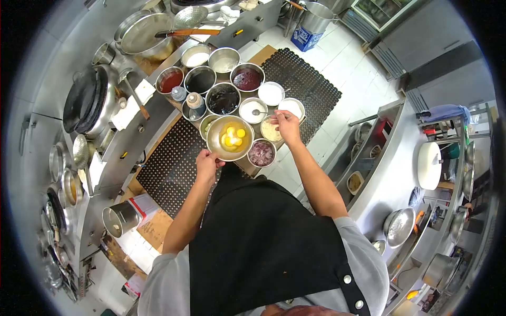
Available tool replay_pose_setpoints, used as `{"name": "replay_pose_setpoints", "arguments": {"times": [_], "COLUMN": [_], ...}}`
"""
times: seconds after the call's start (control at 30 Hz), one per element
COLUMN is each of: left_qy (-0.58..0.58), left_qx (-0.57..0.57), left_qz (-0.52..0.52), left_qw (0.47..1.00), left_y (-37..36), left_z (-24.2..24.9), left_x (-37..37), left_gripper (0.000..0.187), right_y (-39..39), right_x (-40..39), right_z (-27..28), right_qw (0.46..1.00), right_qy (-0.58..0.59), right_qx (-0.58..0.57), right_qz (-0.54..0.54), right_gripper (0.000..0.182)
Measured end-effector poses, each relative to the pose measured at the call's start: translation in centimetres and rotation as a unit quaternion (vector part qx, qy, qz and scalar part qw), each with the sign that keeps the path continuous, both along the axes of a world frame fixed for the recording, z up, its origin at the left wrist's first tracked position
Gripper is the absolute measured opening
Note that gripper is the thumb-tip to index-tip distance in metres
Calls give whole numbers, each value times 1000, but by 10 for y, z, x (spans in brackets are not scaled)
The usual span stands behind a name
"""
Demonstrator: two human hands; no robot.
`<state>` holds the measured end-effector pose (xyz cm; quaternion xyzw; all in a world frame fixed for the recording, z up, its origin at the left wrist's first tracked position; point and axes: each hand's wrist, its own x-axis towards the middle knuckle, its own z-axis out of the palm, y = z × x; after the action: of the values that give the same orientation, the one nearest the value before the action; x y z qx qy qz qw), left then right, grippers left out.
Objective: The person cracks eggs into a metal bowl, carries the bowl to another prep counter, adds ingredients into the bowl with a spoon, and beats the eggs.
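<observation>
My left hand (209,162) grips the near left rim of a metal bowl (213,138) that holds several cracked eggs (232,138). My right hand (286,126) is closed, its fingertips bunched over the bowl of pale powder (271,130); what they hold is too small to make out. Behind that hand is a bowl of white powder (290,107). A spoon (256,112) rests in another white bowl (249,109) to its left. Chopped purple onion (262,153) fills a bowl right of the eggs.
Farther bowls hold dark sauce (222,99), red sauce (171,80) and dark red sauce (247,79). Squeeze bottles (195,101) stand at the left. A stove counter (126,142) with woks runs along the left, a steel counter (387,174) along the right. Black mats (174,158) cover the floor.
</observation>
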<state>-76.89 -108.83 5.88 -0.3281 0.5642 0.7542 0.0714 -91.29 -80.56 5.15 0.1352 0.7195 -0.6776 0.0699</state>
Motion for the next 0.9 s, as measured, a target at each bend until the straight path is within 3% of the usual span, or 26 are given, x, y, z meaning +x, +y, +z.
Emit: {"name": "replay_pose_setpoints", "arguments": {"times": [0.27, 0.37, 0.6, 0.73, 0.8, 0.9], "left_qy": [-7, -7, 6, 2, 6, 30], "left_qx": [-31, -36, -40, -53, -57, -46], "left_qz": [58, 70, 58, 10, -27, -62], "left_qw": [998, 997, 998, 999, 998, 997], "left_y": [-25, -34, -43, -44, -45, -49], "left_z": [-1, 2, -6, 1, 8, 13], "left_x": [48, 58, 49, 23, 7, -10], "left_gripper": [15, 17, 19, 19, 18, 13], "right_y": [-24, -25, -7, -14, -19, -14], "right_x": [-17, -17, 6, 40, 50, 55], "right_z": [-53, -50, 11, 76, 89, 79], "right_qw": [1000, 1000, 997, 985, 997, 987], "right_qy": [8, -15, -4, -6, 81, 128], "right_qx": [-1, -10, -64, -169, -14, 74], "right_qz": [2, 1, -44, -40, 10, -60], "right_gripper": [26, 24, 27, 27, 28, 28]}}
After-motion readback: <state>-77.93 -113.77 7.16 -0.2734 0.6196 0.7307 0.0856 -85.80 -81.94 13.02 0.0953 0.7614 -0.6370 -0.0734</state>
